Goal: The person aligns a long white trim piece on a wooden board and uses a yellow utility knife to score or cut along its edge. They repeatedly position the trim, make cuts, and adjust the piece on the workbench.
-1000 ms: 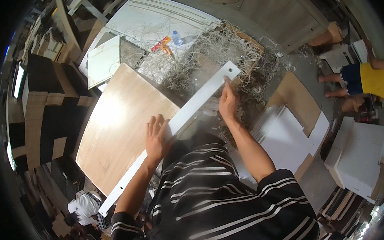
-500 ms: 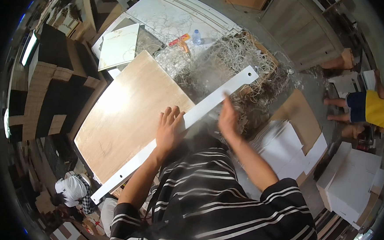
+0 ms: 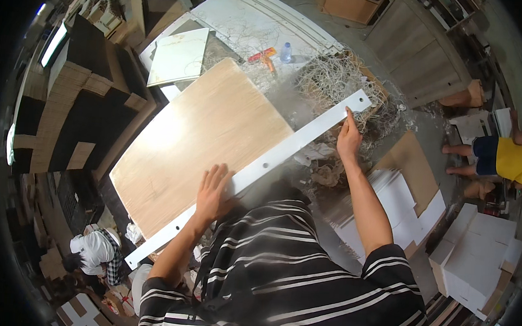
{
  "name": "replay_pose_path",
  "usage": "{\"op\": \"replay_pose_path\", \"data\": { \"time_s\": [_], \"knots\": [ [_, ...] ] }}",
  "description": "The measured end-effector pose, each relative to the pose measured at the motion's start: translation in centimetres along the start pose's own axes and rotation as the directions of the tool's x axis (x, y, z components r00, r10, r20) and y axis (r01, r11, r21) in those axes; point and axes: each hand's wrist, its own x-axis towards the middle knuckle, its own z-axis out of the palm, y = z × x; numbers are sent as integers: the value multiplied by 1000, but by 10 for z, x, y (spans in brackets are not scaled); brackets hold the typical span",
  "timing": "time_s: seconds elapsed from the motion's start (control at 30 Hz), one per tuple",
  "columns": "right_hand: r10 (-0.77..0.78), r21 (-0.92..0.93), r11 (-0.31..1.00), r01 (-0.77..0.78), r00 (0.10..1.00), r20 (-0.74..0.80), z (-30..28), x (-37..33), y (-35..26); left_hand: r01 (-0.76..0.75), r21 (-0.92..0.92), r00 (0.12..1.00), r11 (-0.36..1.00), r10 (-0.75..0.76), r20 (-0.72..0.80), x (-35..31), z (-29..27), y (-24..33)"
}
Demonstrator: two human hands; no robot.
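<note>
A long white strip (image 3: 298,140) with several dark holes lies slantwise along the near edge of a pale wood-grain board (image 3: 199,141). My left hand (image 3: 213,190) rests across the strip and the board's edge with its fingers stretched out and spread. Farther right, near the strip's far end, my right hand (image 3: 350,135) has its forefinger on the lower edge. The other fingers of that hand are curled, pinching the edge as far as I can see; its thumb is mostly hidden.
Tangled pale shavings (image 3: 338,78) heap beyond the board, near a small plastic bottle (image 3: 286,53) and a red-and-yellow packet (image 3: 261,55). White sheets (image 3: 384,197) are stacked at right, before a large white carton (image 3: 477,248). One person (image 3: 515,154) is at right, another (image 3: 95,253) at lower left.
My right hand has moved along the strip toward its far right end. My left hand has shifted slightly left and down, its fingers more spread. The view has shifted a little.
</note>
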Motion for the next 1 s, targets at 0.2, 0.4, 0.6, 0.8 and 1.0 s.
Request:
{"op": "replay_pose_path", "data": {
  "time_s": [0.2,0.4,0.6,0.8,1.0],
  "knots": [
    [-249,77,968,240,959,139,66,-155,-75,-61,-64,993,996,54,-106,-57,-2,-38],
    [-276,105,959,263,952,133,71,-182,-89,-83,-84,995,993,77,-70,-71,-10,-45],
    [53,-103,993,-52,999,11,65,-132,-79,25,-68,1000,997,-26,-10,-142,-28,-89],
    [-393,179,912,370,912,116,132,-299,-151,-86,-134,990,987,69,-123,-149,-21,-99],
    [-381,84,914,398,910,-163,114,-239,-137,-72,-111,992,991,60,-111,-146,-23,-88]
  ]
}}
